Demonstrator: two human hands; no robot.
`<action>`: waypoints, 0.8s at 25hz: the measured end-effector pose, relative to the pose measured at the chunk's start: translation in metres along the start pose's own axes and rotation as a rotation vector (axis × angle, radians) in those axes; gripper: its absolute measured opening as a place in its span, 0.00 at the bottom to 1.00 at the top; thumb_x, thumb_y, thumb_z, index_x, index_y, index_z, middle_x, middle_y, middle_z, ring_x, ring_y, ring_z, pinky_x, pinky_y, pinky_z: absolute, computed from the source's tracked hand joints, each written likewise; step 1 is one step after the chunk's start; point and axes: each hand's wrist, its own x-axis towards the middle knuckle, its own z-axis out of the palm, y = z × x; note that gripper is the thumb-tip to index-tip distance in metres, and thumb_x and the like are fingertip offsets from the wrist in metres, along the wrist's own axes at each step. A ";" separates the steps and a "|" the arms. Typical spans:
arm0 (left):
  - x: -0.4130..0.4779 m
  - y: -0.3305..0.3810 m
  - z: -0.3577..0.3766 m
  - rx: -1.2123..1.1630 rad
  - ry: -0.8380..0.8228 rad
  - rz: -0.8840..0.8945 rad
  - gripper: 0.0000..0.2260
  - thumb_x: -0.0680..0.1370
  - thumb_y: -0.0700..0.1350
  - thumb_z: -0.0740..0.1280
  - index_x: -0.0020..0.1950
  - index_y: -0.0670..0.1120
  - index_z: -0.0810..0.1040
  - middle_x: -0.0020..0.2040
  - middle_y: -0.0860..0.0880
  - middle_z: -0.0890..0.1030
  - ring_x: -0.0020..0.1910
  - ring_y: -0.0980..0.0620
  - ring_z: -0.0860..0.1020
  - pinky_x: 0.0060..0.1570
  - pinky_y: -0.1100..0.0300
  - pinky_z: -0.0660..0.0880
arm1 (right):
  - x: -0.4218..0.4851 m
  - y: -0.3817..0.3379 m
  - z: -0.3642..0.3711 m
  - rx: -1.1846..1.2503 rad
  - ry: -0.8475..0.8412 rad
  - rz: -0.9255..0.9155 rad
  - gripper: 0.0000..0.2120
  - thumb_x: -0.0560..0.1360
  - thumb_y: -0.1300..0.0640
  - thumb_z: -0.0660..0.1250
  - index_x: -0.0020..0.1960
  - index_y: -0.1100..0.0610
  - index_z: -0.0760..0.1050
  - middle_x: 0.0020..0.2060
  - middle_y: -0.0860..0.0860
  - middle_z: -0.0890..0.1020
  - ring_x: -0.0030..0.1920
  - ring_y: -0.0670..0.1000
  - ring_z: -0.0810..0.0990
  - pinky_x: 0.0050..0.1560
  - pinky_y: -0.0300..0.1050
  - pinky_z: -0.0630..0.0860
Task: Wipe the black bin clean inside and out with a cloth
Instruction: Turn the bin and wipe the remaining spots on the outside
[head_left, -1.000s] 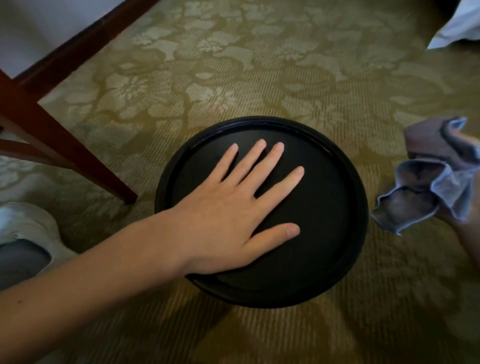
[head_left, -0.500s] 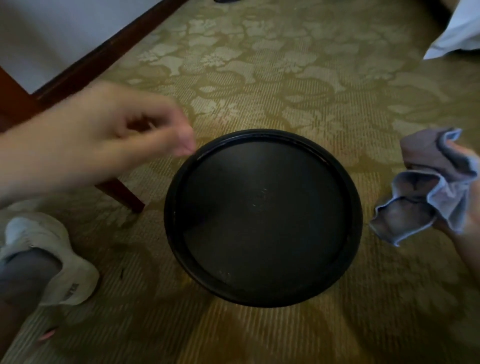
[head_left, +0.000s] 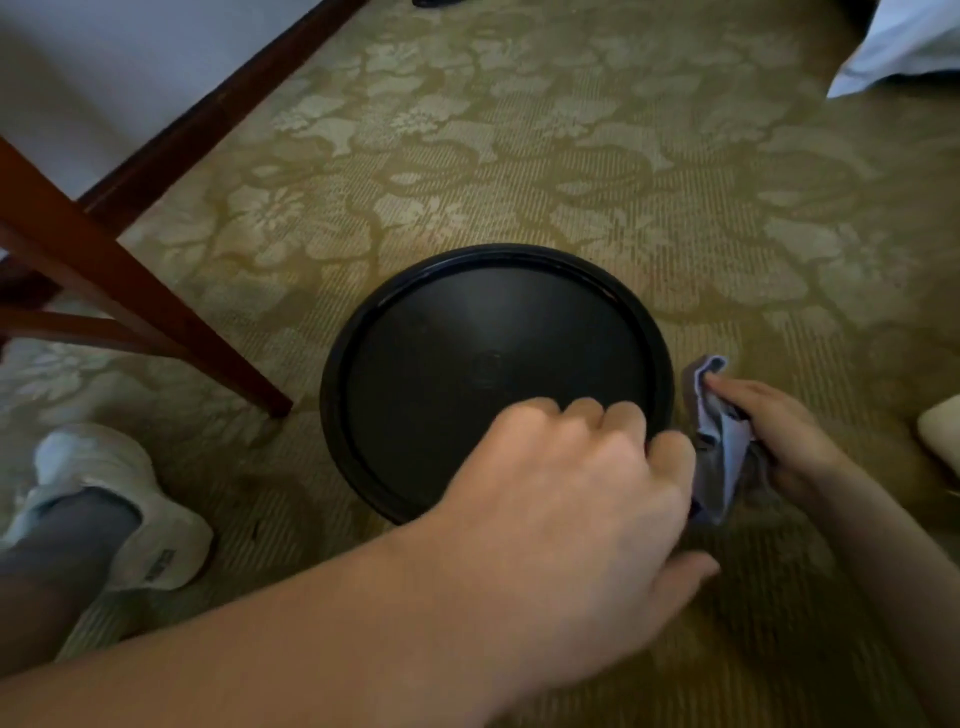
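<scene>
Down on the patterned carpet (head_left: 571, 156), the black bin (head_left: 467, 364) stood with a flat round face turned up, near a wooden furniture leg (head_left: 130, 291). The right hand (head_left: 784, 441) grasped the grey cloth (head_left: 722, 457) just beside the bin's right side. The left hand (head_left: 566, 509) was over the near right rim, fingers curled, touching the cloth; whether it grasped anything could not be told

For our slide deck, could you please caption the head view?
Right hand holds a grey cloth beside the black bin on patterned carpet; left hand, fingers curled, above its rim.
</scene>
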 end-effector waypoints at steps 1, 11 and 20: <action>0.002 0.007 0.002 0.002 -0.029 0.036 0.17 0.72 0.66 0.64 0.44 0.52 0.74 0.33 0.54 0.69 0.28 0.55 0.68 0.24 0.62 0.62 | 0.000 0.003 -0.003 -0.005 0.054 0.001 0.19 0.76 0.52 0.70 0.59 0.65 0.78 0.49 0.62 0.81 0.49 0.59 0.79 0.55 0.58 0.75; 0.028 -0.008 0.004 0.323 -0.016 0.018 0.14 0.71 0.58 0.64 0.33 0.54 0.64 0.23 0.56 0.61 0.21 0.64 0.59 0.23 0.66 0.47 | 0.022 0.005 -0.068 -0.364 0.128 -0.167 0.27 0.76 0.50 0.71 0.71 0.59 0.71 0.64 0.59 0.77 0.62 0.57 0.76 0.64 0.51 0.71; 0.006 -0.039 -0.011 0.149 0.207 -0.172 0.15 0.71 0.59 0.57 0.31 0.51 0.62 0.26 0.55 0.68 0.27 0.55 0.69 0.27 0.60 0.60 | -0.024 0.058 0.060 -0.296 -0.034 -0.120 0.18 0.82 0.47 0.59 0.46 0.59 0.78 0.38 0.58 0.82 0.41 0.58 0.82 0.42 0.51 0.76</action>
